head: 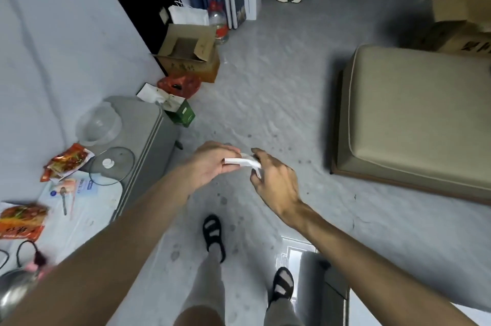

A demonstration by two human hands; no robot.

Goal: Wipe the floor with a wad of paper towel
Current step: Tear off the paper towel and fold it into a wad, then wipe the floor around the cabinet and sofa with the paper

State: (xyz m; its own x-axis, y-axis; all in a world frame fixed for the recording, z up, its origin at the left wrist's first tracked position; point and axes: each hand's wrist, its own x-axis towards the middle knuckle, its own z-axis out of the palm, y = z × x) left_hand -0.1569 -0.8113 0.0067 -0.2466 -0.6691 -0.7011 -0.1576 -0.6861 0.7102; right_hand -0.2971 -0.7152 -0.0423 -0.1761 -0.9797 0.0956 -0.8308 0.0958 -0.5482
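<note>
Left hand (212,163): fingers curled round one end of the paper towel (243,162), gripping it.
Right hand (276,182): fingertips pinch the other end, and the remaining fingers are spread loosely.
Paper towel: a flat white folded strip stretched between the two hands, held in the air well above the floor (265,81). It looks folded rather than wadded, so the wiping has likely not begun.
Risk, tearing: pulling the ends apart while bunching could rip the thin strip.
Risk, dropping: the right hand's light pinch could let its end slip free.
Risk, poor wipe: a loose or flat wad may smear the marks rather than lift them, and the rough-looking floor could shred it.
Risk, footing: the sandalled feet (212,235) stand among the spots (301,159), and stepping on them could spread them.
Floor: grey, mottled and uneven-looking, with small dark spots scattered near the feet and ahead of the hands.
Room: a low grey table (143,124) with clutter to the left, a beige cushioned stool (414,113) to the right, and an open cardboard box (188,52) beyond.
</note>
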